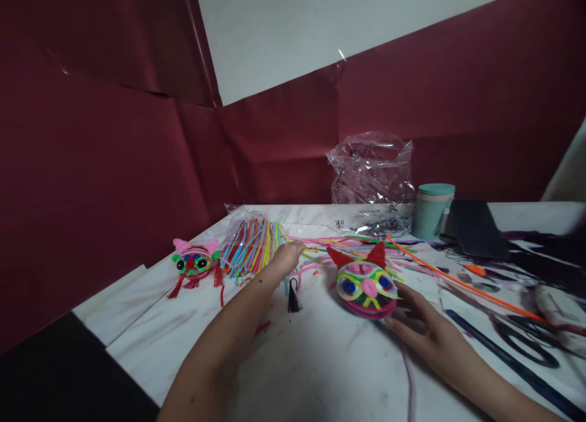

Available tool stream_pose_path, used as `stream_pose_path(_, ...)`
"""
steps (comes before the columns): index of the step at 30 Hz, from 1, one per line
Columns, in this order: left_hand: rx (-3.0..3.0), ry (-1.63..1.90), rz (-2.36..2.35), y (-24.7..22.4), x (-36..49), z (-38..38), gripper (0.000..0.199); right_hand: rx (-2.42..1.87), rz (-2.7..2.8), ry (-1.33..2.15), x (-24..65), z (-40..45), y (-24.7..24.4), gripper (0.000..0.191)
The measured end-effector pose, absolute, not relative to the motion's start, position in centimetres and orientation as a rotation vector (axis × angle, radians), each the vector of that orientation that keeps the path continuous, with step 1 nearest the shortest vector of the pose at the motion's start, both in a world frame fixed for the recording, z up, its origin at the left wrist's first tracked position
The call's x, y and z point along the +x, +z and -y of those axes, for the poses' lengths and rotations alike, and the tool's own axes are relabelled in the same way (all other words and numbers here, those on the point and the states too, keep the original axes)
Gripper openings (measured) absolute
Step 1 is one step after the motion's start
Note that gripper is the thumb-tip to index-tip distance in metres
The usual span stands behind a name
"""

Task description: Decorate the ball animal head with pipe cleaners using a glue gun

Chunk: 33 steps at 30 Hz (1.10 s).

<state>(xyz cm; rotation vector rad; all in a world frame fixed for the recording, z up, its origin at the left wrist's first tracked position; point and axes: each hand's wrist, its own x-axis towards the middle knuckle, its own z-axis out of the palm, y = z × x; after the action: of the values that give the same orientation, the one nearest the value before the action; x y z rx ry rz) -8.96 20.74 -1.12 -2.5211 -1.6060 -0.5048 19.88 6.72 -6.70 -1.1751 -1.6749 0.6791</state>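
My right hand [419, 321] grips the right edge of a pipe-cleaner animal head [366, 291] with red ears, blue eyes and a pink nose, thumb below and fingers at its side. Farther left, my left hand [288, 258] reaches in among loose coloured pipe cleaners [314, 263]. It looks closed, but its fingertips are hidden behind the hand. Just below it on the table lies a small black tassel [294, 300]. A second animal head [196, 263] with pink ears, green-rimmed eyes and red tassels sits at the far left.
A bundle of pipe cleaners in clear plastic [249, 245] lies behind my left arm. At the back stand a clear plastic bag [373, 171] and a green-lidded jar [433, 211]. Black-handled scissors [524, 342], a dark blue strip [513, 364] and an orange pipe cleaner [476, 287] lie right.
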Motion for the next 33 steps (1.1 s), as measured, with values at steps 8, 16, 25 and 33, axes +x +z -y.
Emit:
stream_pose_path(8,-2.442,-0.98,1.6,1.3,-10.3,-19.8,0.028,-1.133,1.681,0.662,19.4,-6.3,-5.3,0.056)
stream_pose_path(16,-2.713,-1.119,1.67,1.8,-9.1,-17.8,0.028,-1.157,1.643,0.644,19.3,-6.3,-4.8,0.059)
stream_pose_path(25,-3.362,-1.493,1.835,-0.3,-1.9,-12.1,0.07,-1.05,1.576,0.792,18.9,-6.1,-4.0,0.04)
stream_pose_path(33,-3.089,-1.418,1.759,-0.7,-1.8,-10.7,0.07,-0.894,1.526,0.83,18.7,-6.3,-4.2,0.025)
